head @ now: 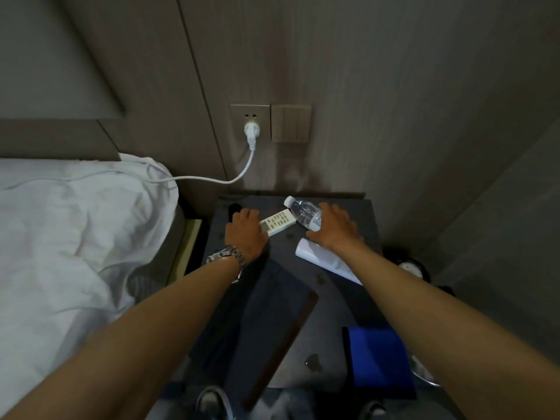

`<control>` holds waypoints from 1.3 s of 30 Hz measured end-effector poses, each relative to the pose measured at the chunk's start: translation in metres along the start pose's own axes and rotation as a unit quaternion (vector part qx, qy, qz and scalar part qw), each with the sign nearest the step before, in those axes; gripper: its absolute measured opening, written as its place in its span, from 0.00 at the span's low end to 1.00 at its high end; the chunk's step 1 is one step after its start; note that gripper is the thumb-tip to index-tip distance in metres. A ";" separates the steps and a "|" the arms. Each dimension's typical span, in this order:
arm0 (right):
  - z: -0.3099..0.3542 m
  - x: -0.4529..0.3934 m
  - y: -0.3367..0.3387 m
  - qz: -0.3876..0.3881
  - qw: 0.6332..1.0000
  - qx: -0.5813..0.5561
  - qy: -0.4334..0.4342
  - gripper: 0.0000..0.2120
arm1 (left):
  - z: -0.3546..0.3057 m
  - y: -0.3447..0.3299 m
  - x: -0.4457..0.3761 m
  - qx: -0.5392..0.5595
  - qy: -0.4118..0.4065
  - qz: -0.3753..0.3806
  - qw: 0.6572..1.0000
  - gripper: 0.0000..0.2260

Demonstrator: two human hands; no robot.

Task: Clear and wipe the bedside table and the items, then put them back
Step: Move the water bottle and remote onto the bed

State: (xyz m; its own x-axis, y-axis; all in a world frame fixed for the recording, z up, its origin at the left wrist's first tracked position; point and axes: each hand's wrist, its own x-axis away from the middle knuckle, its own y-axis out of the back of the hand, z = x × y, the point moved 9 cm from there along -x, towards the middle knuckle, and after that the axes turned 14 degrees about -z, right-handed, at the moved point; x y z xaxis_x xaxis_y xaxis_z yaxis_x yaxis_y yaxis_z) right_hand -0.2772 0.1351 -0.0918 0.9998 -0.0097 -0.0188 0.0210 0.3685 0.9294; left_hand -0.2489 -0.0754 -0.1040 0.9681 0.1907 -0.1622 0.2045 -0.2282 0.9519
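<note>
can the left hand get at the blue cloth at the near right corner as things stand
Probably yes, but awkwardly. The left hand is holding the remote at the far side, and the blue cloth lies uncovered near the right forearm, so it would need to let go and cross over.

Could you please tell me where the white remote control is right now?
In the head view, the white remote control lies at the back of the dark bedside table, under the left hand, beside the clear plastic water bottle.
</note>
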 end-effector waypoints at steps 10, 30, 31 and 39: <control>-0.015 -0.026 -0.025 -0.022 0.996 0.082 0.001 0.29 | 0.009 -0.036 -0.009 -0.107 -0.041 -0.011 0.993 0.21; 0.053 0.020 0.053 -0.103 0.992 -0.074 0.017 0.24 | 0.010 0.089 0.021 0.375 0.122 -0.128 0.910 0.14; 0.061 0.026 0.055 -0.095 0.991 -0.093 0.008 0.22 | 0.013 0.091 0.024 0.406 0.148 -0.114 0.895 0.14; 0.158 0.063 0.051 -0.062 0.969 -0.239 0.003 0.14 | 0.064 0.103 0.040 0.483 0.272 -0.061 0.830 0.32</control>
State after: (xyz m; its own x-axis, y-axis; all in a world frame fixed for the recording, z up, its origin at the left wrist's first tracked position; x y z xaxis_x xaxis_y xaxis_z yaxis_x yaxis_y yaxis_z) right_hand -0.2138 0.0068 0.0125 0.9896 -0.0763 -0.1221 0.1374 0.7539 0.6424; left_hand -0.1797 -0.1527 -0.0289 0.7766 0.6120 0.1495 0.5712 -0.7841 0.2427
